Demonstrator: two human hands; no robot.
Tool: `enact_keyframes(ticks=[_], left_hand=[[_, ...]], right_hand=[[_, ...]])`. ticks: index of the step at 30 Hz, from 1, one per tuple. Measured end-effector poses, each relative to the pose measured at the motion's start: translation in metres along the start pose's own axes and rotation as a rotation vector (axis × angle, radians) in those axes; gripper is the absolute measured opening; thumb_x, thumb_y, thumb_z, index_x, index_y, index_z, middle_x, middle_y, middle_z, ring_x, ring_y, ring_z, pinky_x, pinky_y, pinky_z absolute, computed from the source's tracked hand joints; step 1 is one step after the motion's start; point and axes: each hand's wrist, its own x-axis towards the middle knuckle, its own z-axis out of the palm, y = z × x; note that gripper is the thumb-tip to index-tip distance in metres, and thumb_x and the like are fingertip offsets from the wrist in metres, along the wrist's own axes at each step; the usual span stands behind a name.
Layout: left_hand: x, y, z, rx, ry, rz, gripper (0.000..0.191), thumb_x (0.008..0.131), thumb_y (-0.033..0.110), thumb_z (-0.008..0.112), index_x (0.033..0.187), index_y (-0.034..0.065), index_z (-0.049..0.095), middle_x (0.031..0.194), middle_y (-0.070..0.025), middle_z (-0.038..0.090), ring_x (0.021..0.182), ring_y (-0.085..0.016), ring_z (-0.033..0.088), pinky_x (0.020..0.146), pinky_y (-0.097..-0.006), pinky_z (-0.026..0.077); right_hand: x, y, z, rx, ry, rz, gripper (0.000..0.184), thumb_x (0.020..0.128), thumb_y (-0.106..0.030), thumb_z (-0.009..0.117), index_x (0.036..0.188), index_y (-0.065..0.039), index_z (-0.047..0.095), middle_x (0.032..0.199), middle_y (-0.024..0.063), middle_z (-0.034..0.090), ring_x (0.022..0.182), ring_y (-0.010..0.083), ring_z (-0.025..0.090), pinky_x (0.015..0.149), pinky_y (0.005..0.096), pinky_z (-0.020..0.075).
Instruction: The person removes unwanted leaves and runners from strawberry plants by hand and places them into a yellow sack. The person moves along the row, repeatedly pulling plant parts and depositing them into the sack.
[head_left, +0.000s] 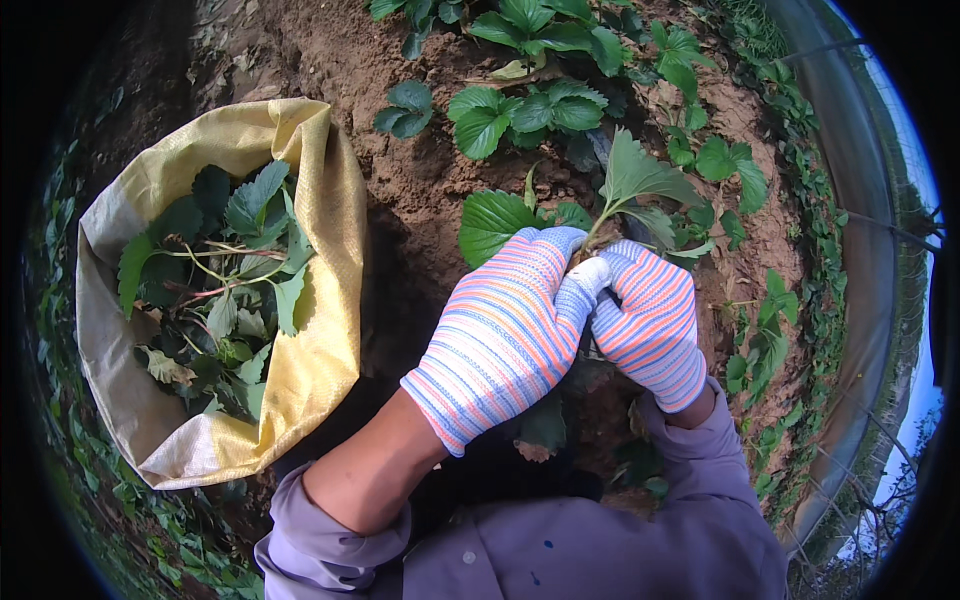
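Observation:
Both hands wear striped knitted gloves and meet in front of my chest. My left hand (510, 330) is closed around the base of an uprooted-looking strawberry plant (637, 176), its thumb and fingers at the brown crown. Against it, my right hand (649, 319) grips the same crown from the other side. Leaves of the plant point up and to the right; its lower end is hidden by the gloves. To the left stands a yellow woven sack (326, 300) with its rim rolled open, holding cut or pulled strawberry leaves and stems (225, 281).
Strawberry plants (525, 112) grow in the reddish soil bed (315, 60) beyond my hands. More rows of plants run along the far left and right. A sheet of plastic film (862, 300) with thin poles curves along the right side.

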Motion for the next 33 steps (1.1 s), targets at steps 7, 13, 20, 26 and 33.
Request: enact_keyframes(ticks=[7,13,20,26,33], left_hand=[[-0.003,0.010,-0.036,0.093,0.113,-0.098,0.030,0.098,0.019,0.072,0.118,-0.0038,0.069,0.098,-0.0141,0.074,0.089,-0.018,0.069,0.082,-0.0316,0.055],[-0.017,0.042,-0.061,-0.163,0.619,-0.268,0.025,0.099,0.022,0.072,0.113,0.0014,0.072,0.089,-0.0085,0.072,0.073,-0.018,0.066,0.066,-0.0306,0.052],[-0.067,0.009,-0.197,0.943,0.891,0.009,0.026,0.104,0.016,0.067,0.127,0.0047,0.072,0.102,-0.0045,0.075,0.081,-0.008,0.065,0.069,-0.0215,0.052],[-0.082,-0.042,-0.191,0.454,0.369,-0.513,0.045,0.101,0.018,0.071,0.140,-0.0021,0.063,0.110,-0.0116,0.075,0.094,-0.014,0.065,0.089,-0.0282,0.052],[-0.065,-0.015,-0.164,0.516,0.497,-0.435,0.034,0.103,0.021,0.067,0.131,0.0013,0.070,0.101,-0.0079,0.077,0.085,-0.012,0.065,0.083,-0.0280,0.053]], right_hand=[[0.033,-0.025,0.014,0.215,0.118,-0.068,0.008,0.085,-0.012,0.072,0.088,-0.006,0.068,0.081,0.0148,0.064,0.075,0.0376,0.065,0.066,0.0465,0.0534],[0.045,-0.004,-0.002,0.378,0.152,-0.008,0.026,0.092,-0.022,0.076,0.110,-0.003,0.078,0.098,0.0163,0.075,0.087,0.0329,0.073,0.078,0.0363,0.0575],[0.027,0.236,-0.016,-0.283,0.038,0.628,0.036,0.098,-0.037,0.065,0.111,-0.006,0.077,0.109,0.0183,0.076,0.102,0.0370,0.072,0.091,0.0431,0.0549],[0.026,0.311,0.019,-0.080,0.161,0.603,0.034,0.101,-0.031,0.056,0.113,-0.004,0.072,0.107,0.0146,0.075,0.093,0.0322,0.070,0.079,0.0434,0.0542],[0.024,0.333,0.053,0.507,0.356,0.893,0.032,0.103,-0.023,0.056,0.121,-0.001,0.070,0.106,0.0111,0.077,0.077,0.0213,0.075,0.068,0.0342,0.0568]])
